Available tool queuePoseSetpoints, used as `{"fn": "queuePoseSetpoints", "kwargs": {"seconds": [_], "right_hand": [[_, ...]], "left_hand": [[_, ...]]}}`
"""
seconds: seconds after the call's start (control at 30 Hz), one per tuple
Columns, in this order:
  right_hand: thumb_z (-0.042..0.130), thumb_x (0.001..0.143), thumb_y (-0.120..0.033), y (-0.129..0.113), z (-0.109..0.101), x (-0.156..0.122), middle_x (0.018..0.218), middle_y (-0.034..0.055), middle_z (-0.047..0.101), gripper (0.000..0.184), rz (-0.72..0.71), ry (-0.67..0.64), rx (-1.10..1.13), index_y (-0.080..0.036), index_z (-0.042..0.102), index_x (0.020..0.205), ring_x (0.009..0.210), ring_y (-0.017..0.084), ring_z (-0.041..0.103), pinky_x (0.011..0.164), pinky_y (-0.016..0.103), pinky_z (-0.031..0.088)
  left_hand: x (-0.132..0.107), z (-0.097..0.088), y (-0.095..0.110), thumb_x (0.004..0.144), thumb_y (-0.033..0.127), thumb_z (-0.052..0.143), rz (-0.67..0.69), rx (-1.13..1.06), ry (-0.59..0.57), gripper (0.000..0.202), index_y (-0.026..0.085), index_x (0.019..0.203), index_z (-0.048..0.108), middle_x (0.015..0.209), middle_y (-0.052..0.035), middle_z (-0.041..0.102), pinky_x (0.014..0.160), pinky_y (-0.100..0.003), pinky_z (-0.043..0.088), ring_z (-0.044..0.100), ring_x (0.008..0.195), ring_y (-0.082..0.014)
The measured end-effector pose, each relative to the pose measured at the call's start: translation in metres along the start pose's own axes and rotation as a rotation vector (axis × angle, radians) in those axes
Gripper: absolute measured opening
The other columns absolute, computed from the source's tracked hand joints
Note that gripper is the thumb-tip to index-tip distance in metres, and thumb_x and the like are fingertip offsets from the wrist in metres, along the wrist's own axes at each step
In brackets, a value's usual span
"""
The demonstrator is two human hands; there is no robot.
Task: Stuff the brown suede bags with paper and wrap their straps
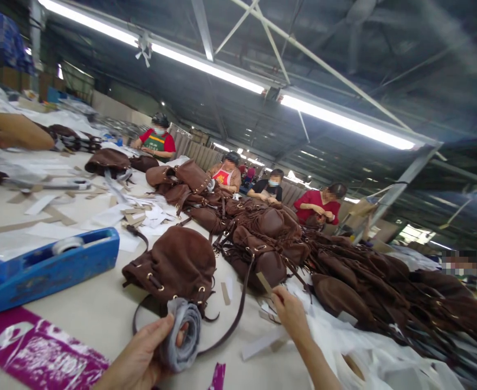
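My left hand [147,346] is closed around a coiled roll of greyish, plastic-wrapped material [181,335], with its spiral end facing up. The roll is in front of a brown drawstring bag [177,260], which lies on the table with its strap [238,309] looping to the right. My right hand [289,311] pinches a narrow grey-brown strip [264,283], perhaps card, between thumb and fingers. Beyond it lies the near edge of a large heap of brown bags [263,238].
A blue tape dispenser [51,265] and a purple printed sheet [39,349] are at left. Paper and card scraps [144,214] litter the pale table [136,276]. White plastic sheeting [364,352] covers the lower right. Several co-workers [157,141] are across the table.
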State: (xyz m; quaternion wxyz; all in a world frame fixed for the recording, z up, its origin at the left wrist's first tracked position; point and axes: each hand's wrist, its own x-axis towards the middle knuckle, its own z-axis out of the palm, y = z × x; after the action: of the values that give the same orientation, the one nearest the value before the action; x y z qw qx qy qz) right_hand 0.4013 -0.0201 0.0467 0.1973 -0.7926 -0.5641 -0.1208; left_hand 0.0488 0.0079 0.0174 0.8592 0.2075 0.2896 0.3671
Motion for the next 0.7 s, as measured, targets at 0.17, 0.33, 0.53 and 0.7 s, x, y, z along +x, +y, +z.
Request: {"fn": "queuePoseSetpoints", "kwargs": {"seconds": [0.17,0.33,0.53,0.7], "right_hand": [[0.040,0.089,-0.046,-0.016,-0.026,-0.010,0.080,0.0069,0.071,0.033,-0.030,0.152,0.267,-0.020,0.060,0.088,0.073,0.021,0.065,0.067,0.029,0.047],[0.057,0.082,-0.049,-0.068,-0.055,-0.029,0.072,0.0029,0.068,0.031,0.015,0.096,0.835,-0.020,0.062,0.091,0.069,0.018,0.064,0.066,0.027,0.049],[0.057,0.078,-0.046,-0.124,-0.040,-0.074,0.050,-0.0051,0.051,0.031,0.012,-0.651,0.899,-0.018,0.056,0.066,0.038,0.007,0.043,0.037,0.018,0.029],[0.056,0.074,-0.043,-0.140,-0.013,-0.092,0.043,-0.0068,0.049,0.027,0.113,-0.689,0.850,-0.019,0.054,0.063,0.031,0.006,0.039,0.031,0.018,0.024]], "left_hand": [[0.002,0.004,-0.003,0.055,0.046,0.088,0.007,0.022,-0.055,0.046,0.013,0.080,0.066,0.070,-0.0025,0.063,0.060,-0.030,0.053,0.057,0.064,-0.0156],[0.002,0.005,-0.004,0.058,0.048,0.085,0.051,0.044,-0.053,0.044,0.013,0.073,0.063,0.065,-0.0014,0.059,0.061,-0.032,0.053,0.055,0.060,-0.0148],[0.001,0.004,-0.004,0.058,0.053,0.083,0.110,0.131,-0.041,0.047,0.013,0.071,0.061,0.064,-0.0012,0.059,0.059,-0.026,0.049,0.053,0.058,-0.0124],[-0.002,0.006,-0.003,0.052,0.057,0.084,0.124,0.205,-0.047,0.054,0.014,0.074,0.060,0.065,0.0008,0.060,0.052,-0.021,0.043,0.049,0.054,-0.0089]]}}
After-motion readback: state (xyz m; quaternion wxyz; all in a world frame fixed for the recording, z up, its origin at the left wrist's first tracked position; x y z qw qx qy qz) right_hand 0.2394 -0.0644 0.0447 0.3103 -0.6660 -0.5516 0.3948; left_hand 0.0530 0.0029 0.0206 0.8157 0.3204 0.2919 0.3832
